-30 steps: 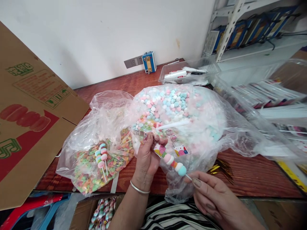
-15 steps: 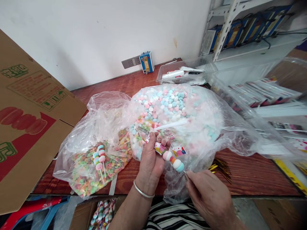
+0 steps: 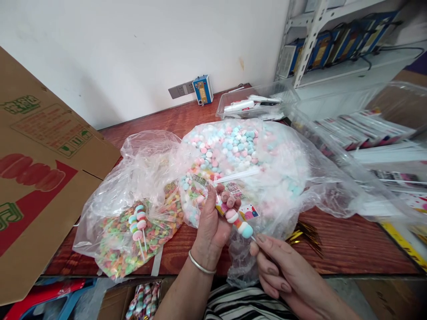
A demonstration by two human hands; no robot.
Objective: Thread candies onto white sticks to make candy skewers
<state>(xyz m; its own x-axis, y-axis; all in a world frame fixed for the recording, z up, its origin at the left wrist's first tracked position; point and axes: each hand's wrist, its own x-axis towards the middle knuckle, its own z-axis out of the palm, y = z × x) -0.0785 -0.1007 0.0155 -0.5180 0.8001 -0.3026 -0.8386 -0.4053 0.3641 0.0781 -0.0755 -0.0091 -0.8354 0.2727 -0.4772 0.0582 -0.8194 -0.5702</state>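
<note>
While its upper end sits inside a printed wrapper (image 3: 219,209), the candy skewer (image 3: 238,223) slants over the near edge of the large bag (image 3: 283,151). The left hand (image 3: 215,224) is curled around the wrapper and the upper candies; the right hand (image 3: 283,266) pinches the bare stick (image 3: 253,238) below the pale blue candy between thumb and fingertips. Loose white sticks (image 3: 238,175) lie on top of the large bag. Left of that bag, a smaller bag (image 3: 143,151) of colourful ring-like candies carries two candy skewers (image 3: 137,224) side by side. Gold ties (image 3: 305,238) lie on the worktop (image 3: 353,244), just beside the large bag's near right edge. Behind it stand a clear tray (image 3: 222,109) and, further left, a blue device (image 3: 203,90) against the wall.
</note>
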